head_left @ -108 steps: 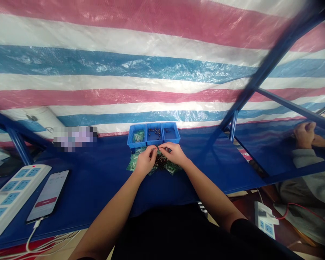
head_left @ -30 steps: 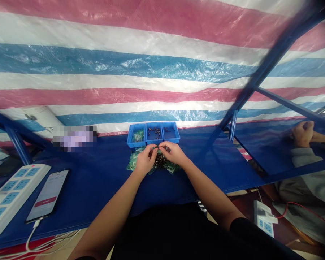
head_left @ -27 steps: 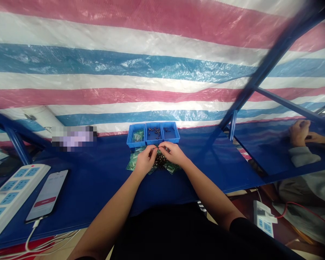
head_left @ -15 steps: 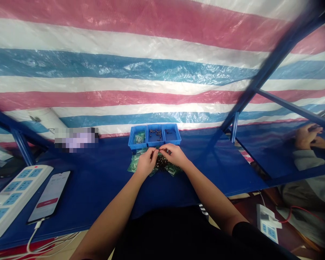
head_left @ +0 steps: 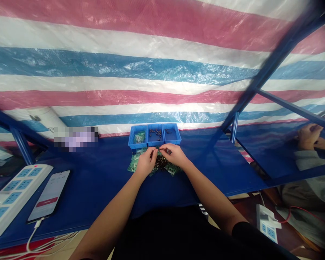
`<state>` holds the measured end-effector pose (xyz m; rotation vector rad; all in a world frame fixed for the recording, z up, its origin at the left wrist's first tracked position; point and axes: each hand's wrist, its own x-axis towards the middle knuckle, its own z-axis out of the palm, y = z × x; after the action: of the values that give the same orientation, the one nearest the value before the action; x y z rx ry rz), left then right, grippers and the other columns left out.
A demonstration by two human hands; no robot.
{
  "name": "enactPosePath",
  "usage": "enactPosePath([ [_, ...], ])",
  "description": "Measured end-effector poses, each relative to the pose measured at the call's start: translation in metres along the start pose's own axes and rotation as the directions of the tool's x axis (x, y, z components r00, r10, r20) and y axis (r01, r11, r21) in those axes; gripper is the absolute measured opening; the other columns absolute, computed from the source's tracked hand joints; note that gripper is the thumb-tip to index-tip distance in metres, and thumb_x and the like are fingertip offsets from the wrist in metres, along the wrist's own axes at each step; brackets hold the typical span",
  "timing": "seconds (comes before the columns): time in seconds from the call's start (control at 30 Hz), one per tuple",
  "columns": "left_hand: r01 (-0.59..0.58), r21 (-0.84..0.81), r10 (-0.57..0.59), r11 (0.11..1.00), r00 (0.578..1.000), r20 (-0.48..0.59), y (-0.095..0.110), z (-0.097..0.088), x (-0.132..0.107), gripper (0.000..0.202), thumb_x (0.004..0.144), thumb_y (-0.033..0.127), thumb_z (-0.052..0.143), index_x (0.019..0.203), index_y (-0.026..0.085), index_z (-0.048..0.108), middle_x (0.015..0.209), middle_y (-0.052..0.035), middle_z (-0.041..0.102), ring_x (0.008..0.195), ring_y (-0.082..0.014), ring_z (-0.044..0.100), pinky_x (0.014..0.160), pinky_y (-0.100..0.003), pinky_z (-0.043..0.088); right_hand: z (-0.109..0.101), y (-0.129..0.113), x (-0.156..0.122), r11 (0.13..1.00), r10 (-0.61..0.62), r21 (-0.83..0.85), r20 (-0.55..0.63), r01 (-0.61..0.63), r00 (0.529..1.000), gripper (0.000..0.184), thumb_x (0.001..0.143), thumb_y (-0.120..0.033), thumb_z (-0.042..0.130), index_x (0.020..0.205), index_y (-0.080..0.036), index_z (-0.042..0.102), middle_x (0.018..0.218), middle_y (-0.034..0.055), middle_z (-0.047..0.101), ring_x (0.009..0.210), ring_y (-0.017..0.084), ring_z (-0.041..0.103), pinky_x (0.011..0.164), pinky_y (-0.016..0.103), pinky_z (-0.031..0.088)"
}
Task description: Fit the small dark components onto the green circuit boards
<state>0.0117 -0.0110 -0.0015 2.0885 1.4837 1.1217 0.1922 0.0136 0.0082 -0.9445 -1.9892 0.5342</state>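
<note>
My left hand (head_left: 145, 163) and my right hand (head_left: 174, 156) meet fingertip to fingertip over a heap of small dark parts (head_left: 160, 163) and green circuit boards (head_left: 133, 164) on the blue table (head_left: 97, 180). Both hands pinch something tiny between them; it is too small to name. Just behind the hands stands a blue tray with three compartments (head_left: 154, 134): green boards in the left one, dark parts in the middle and right ones.
A phone (head_left: 49, 195) on a cable and a white power strip (head_left: 9, 196) lie at the left. A blue frame post (head_left: 234, 126) rises at the right, and beyond it another person's hands (head_left: 308, 135). A striped tarp (head_left: 151, 65) hangs behind.
My hands stay pinched together over the heap, with only slight finger shifts. The view has tilted a little. The other person's hands at the right moved slightly.
</note>
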Motion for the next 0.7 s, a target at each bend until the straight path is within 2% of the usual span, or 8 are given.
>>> enactPosePath([
  [0.2, -0.002, 0.012, 0.002, 1.0, 1.0, -0.006, 0.0, -0.0005, 0.0005, 0.024, 0.095, 0.04, 0.041, 0.097, 0.022, 0.057, 0.062, 0.003, 0.058, 0.055, -0.013, 0.057, 0.055, -0.022, 0.04, -0.0003, -0.001, 0.0003, 1.0, 0.006, -0.013, -0.014, -0.006, 1.0, 0.022, 0.086, -0.029, 0.057, 0.105, -0.022, 0.067, 0.087, 0.0043, 0.069, 0.075, 0.015, 0.062, 0.069, 0.027, 0.05],
  [0.33, -0.006, 0.017, 0.006, 1.0, 1.0, -0.009, -0.0004, -0.0003, 0.0006, 0.025, 0.095, 0.04, 0.041, 0.096, 0.022, 0.057, 0.063, 0.0028, 0.058, 0.057, -0.0133, 0.058, 0.056, -0.023, 0.04, -0.0012, -0.0011, 0.0003, 1.0, -0.022, -0.007, -0.009, 0.022, 1.0, 0.018, 0.086, -0.027, 0.057, 0.099, -0.022, 0.069, 0.089, 0.0043, 0.07, 0.078, 0.015, 0.063, 0.07, 0.026, 0.05],
  [0.5, 0.005, 0.002, -0.004, 1.0, 0.999, -0.047, 0.0008, 0.0015, -0.0006, 0.028, 0.094, 0.041, 0.044, 0.11, 0.022, 0.056, 0.078, 0.0003, 0.065, 0.059, -0.0122, 0.059, 0.059, -0.023, 0.043, -0.0028, -0.003, 0.0006, 1.0, -0.018, -0.008, -0.008, 0.017, 1.0, 0.019, 0.087, -0.027, 0.057, 0.101, -0.022, 0.07, 0.09, 0.0053, 0.071, 0.08, 0.016, 0.063, 0.069, 0.026, 0.05],
  [0.57, -0.009, -0.005, 0.009, 1.0, 0.999, -0.051, 0.0009, 0.002, -0.0008, 0.028, 0.094, 0.042, 0.044, 0.109, 0.022, 0.056, 0.081, -0.0006, 0.066, 0.061, -0.0125, 0.059, 0.06, -0.023, 0.044, -0.0029, -0.0039, 0.0006, 1.0, -0.013, -0.007, -0.003, 0.013, 1.0, 0.02, 0.087, -0.028, 0.057, 0.101, -0.022, 0.069, 0.09, 0.0055, 0.071, 0.08, 0.016, 0.063, 0.069, 0.027, 0.05],
  [0.7, -0.006, -0.018, 0.006, 1.0, 1.0, -0.018, -0.0013, 0.0019, -0.0002, 0.026, 0.095, 0.041, 0.041, 0.101, 0.022, 0.057, 0.071, 0.001, 0.062, 0.06, -0.0134, 0.059, 0.059, -0.023, 0.043, -0.0017, -0.0038, 0.0004, 1.0, -0.004, -0.008, 0.001, 0.004, 1.0, 0.021, 0.086, -0.03, 0.059, 0.104, -0.023, 0.069, 0.089, 0.0044, 0.07, 0.075, 0.015, 0.062, 0.069, 0.027, 0.05],
])
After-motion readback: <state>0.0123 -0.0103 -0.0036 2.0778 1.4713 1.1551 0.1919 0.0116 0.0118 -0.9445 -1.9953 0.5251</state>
